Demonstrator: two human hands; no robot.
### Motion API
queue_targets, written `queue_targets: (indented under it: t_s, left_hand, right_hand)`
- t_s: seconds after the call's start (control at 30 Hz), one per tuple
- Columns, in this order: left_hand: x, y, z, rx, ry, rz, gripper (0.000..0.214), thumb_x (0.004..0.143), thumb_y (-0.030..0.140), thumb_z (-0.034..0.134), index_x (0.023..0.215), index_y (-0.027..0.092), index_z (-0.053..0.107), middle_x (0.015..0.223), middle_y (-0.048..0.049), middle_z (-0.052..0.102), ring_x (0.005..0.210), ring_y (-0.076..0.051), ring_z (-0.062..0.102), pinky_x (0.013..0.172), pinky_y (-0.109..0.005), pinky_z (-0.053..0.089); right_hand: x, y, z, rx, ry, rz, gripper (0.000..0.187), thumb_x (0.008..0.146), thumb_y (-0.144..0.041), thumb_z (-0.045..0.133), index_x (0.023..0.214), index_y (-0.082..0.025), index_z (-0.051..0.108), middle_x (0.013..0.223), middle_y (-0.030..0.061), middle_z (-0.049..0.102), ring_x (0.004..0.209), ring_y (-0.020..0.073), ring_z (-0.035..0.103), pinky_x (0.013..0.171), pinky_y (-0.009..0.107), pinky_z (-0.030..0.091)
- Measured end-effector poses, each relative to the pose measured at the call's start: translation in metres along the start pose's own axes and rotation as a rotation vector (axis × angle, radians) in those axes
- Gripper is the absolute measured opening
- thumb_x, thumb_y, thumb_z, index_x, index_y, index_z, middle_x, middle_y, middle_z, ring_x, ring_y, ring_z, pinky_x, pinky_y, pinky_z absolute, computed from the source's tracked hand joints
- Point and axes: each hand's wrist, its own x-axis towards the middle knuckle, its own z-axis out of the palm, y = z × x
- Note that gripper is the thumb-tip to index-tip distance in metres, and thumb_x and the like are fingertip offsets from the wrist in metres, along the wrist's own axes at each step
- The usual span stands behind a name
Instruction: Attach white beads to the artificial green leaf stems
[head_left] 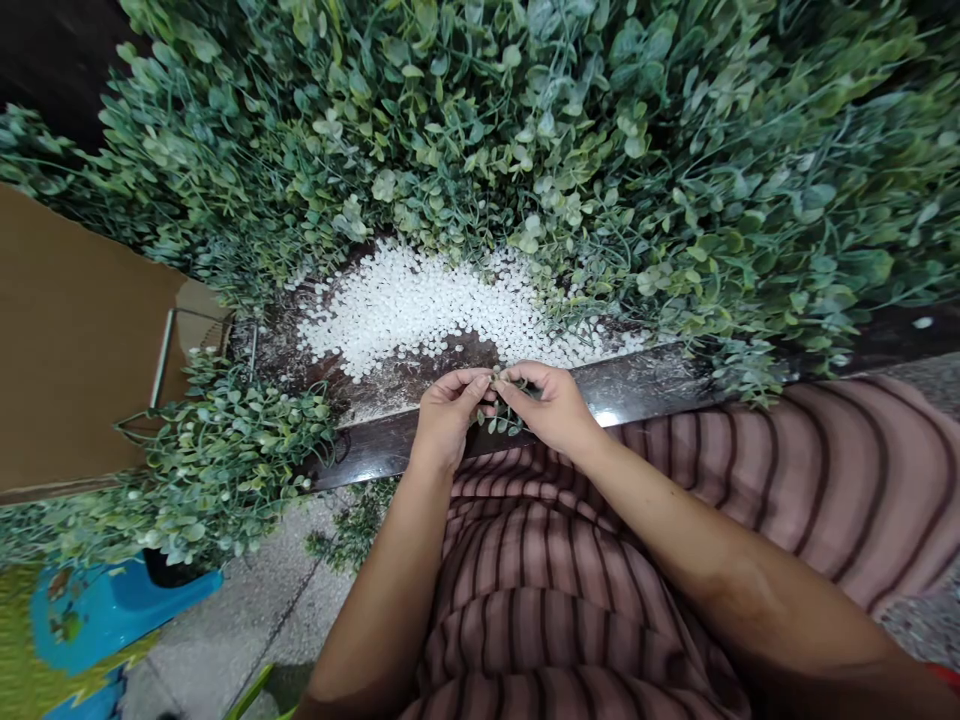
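My left hand (450, 408) and my right hand (546, 402) meet at the table's front edge, thumbs and forefingers pinched close together. Between them is a small sprig of artificial greenery (504, 418), its round leaves hanging below the fingers. Both hands grip it near its upper end; the exact spot under the fingertips is partly hidden. Just beyond the hands, many small white beads (420, 305) lie spread over the dark tabletop (382, 402).
A large heap of artificial foliage (480, 130) fills the back and right. More sprigs (232, 440) lie at the left beside a cardboard box (75, 330) and a metal wire frame (163, 360). On the floor at lower left stands a blue plastic stool (112, 615).
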Motion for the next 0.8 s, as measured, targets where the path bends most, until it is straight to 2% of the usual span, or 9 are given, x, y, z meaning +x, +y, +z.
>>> queue_targets:
  t_s: [0.5,0.8]
  left_hand:
    - [0.0017,-0.0062,0.0025,0.052,0.047,0.102,0.024,0.049,0.03,0.079,0.061,0.014,0.066,0.053,0.0019,0.061,0.049,-0.005,0.051,0.048,-0.017,0.042]
    - [0.0009,-0.0092,0.0038,0.003,0.067,0.106,0.025,0.047,0.029,0.08,0.063,0.014,0.067,0.059,0.0018,0.065,0.052,-0.005,0.053,0.056,-0.019,0.044]
  right_hand:
    - [-0.0016,0.0008,-0.0006,-0.013,-0.013,-0.021,0.014,0.073,-0.024,0.052,0.061,-0.017,0.054,0.063,0.0002,0.055,0.063,0.0124,0.051,0.065,0.025,0.042]
    - [-0.0014,0.0028,0.0036,0.019,0.047,-0.015,0.012,0.072,-0.026,0.053,0.065,-0.017,0.055,0.065,0.0007,0.056,0.065,0.0131,0.052,0.066,0.025,0.042]
